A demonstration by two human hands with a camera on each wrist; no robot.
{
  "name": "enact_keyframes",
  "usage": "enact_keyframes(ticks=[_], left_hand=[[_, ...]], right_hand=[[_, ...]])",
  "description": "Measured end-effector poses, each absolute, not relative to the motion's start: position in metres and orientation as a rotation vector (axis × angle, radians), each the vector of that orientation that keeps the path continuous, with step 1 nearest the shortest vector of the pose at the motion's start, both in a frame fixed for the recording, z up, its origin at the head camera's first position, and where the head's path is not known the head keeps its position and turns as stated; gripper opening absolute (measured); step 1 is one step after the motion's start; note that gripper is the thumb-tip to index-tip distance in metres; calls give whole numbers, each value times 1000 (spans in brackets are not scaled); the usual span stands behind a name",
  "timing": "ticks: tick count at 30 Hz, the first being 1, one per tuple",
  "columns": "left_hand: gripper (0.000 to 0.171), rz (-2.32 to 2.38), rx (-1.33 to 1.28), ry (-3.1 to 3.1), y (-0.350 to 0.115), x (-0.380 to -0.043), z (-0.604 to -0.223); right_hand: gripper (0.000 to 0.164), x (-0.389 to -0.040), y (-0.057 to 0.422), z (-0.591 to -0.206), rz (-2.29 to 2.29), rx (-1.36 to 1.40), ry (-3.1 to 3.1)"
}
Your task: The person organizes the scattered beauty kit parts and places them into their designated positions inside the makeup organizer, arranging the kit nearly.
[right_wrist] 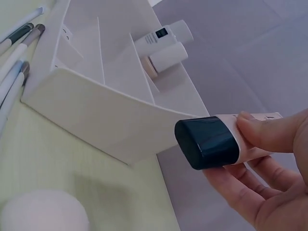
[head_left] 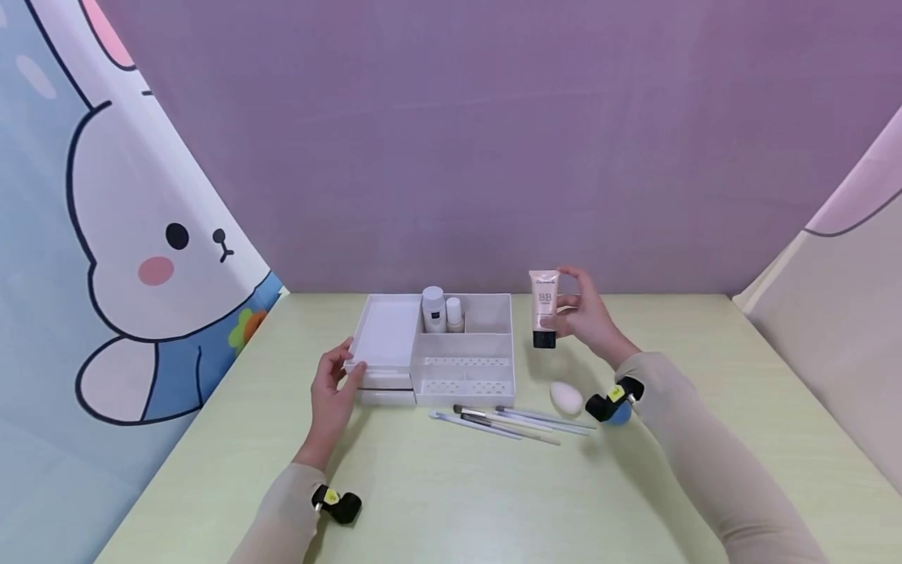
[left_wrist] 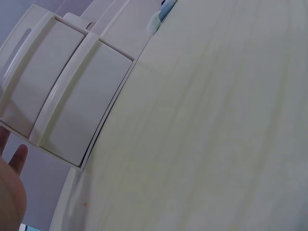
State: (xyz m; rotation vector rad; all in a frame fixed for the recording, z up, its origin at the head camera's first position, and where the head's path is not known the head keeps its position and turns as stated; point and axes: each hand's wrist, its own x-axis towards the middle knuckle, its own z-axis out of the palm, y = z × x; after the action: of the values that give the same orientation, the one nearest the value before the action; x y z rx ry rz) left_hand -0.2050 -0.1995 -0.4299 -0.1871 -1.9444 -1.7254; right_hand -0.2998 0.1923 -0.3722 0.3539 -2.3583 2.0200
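Observation:
My right hand (head_left: pixel 586 317) holds a pink BB cream tube (head_left: pixel 544 301) by its side, above the table and right of the organizer. Its black cap (right_wrist: pixel 207 143) points down in the head view; thumb and fingers pinch the tube just behind that cap in the right wrist view. My left hand (head_left: pixel 333 395) rests against the left front corner of a white cosmetics organizer (head_left: pixel 386 333), its thumb near the top edge. In the left wrist view, fingertips (left_wrist: pixel 18 158) touch the organizer's side beside two drawers (left_wrist: pixel 89 96). A white bottle (head_left: pixel 434 309) and a smaller white-capped bottle (head_left: pixel 454 315) stand in a back compartment.
Several makeup brushes (head_left: pixel 507 423) lie before the organizer. A pale makeup sponge (head_left: pixel 566 399) sits on the table to their right, with a blue round item (head_left: pixel 618 413) partly behind the right wrist camera. A purple curtain (head_left: pixel 493 149) backs the table.

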Motion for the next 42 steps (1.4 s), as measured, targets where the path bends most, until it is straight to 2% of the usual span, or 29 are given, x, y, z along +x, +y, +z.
enact_keyframes(ticks=[26,33,42], left_hand=[[22,-1713,-155,-1982,-198,-201,-427],[22,-1730,-112,-1987,-208,-219,-451],[24,-1749,-146,-1949,-210,-223,-455]], right_hand=[[82,-303,149,-366,2041,398,-2226],[81,-307,138,-366,2099,419,-2175],[74,-315,124,-370,1988,512,-2202]])
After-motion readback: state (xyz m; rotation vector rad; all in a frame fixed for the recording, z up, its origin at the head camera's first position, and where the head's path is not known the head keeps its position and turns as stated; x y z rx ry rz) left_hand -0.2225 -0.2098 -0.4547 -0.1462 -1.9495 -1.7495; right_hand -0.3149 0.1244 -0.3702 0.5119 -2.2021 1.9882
